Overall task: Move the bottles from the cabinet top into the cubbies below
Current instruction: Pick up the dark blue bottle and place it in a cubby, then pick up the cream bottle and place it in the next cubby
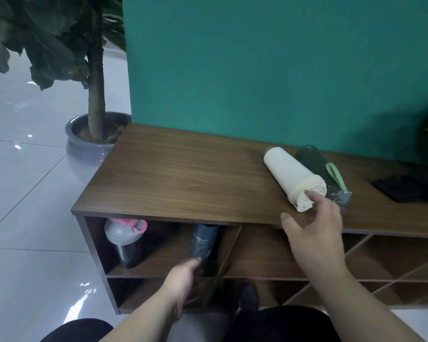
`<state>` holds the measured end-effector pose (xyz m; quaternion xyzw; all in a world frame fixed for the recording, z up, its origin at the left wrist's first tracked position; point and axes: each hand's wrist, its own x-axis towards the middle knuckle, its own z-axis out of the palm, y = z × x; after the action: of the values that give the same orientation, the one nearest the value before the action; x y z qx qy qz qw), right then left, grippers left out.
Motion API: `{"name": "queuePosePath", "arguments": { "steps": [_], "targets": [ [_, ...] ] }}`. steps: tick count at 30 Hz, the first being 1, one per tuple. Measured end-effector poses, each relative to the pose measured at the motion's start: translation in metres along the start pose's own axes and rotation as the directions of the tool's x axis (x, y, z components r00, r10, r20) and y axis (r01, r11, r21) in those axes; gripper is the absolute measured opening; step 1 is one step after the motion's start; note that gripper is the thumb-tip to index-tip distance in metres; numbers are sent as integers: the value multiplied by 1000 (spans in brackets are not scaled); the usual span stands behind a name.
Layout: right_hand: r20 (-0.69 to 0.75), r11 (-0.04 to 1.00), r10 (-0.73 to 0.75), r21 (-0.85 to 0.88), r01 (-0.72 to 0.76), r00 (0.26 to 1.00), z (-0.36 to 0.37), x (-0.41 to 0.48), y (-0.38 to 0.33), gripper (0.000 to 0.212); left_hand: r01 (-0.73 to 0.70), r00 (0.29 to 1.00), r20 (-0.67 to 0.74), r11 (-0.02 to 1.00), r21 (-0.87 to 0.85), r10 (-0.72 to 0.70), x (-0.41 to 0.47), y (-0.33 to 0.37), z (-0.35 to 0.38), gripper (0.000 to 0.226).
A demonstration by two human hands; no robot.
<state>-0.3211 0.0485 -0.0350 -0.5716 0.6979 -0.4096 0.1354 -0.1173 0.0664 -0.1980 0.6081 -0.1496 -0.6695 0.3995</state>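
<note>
A cream bottle (290, 176) lies on its side on the wooden cabinet top (183, 174). Behind it lies a dark green bottle (311, 160) with a pale green strap. My right hand (311, 230) hovers open at the cream bottle's cap end, a fingertip touching the cap. My left hand (183, 282) reaches low into the cubbies, its fingers at the base of a dark blue bottle (204, 241) that stands tilted in an upper cubby. Whether the hand grips that bottle is unclear. A grey bottle with a pink lid (125, 239) stands in the leftmost cubby.
A potted tree (94, 134) stands on the tiled floor left of the cabinet. A teal wall backs the cabinet. A black flat object (410, 187) lies on the top at the right. Diagonal cubbies (393, 257) extend rightward.
</note>
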Motion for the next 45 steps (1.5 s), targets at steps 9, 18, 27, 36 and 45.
{"name": "queuePosePath", "arguments": {
  "steps": [9, 18, 27, 36, 45],
  "targets": [
    [79, 855, 186, -505, -122, 979, 6, 91, -4, 95, 3, 980, 197, 990, -139, 24, -40, -14, 16, 4],
    [102, 953, -15, -299, 45, 995, 2, 38, 6, 104, -47, 983, 179, 996, 79, 33, -50, -17, 10, 4],
    [78, 978, -11, 207, -5, 997, -83, -49, 11, 89, -214, 940, 296, 969, 126, 169, -50, -33, 32, 33],
    [300, 999, 29, 16, -35, 953, -70, -97, 68, 77, -20, 908, 418, 998, -54, 41, -41, -63, 71, 53],
    [465, 926, 224, 171, -335, 857, -21, -74, 108, 100, 110, 954, 289, 990, -84, -81, -1, -75, 91, 40]
  ]
}}
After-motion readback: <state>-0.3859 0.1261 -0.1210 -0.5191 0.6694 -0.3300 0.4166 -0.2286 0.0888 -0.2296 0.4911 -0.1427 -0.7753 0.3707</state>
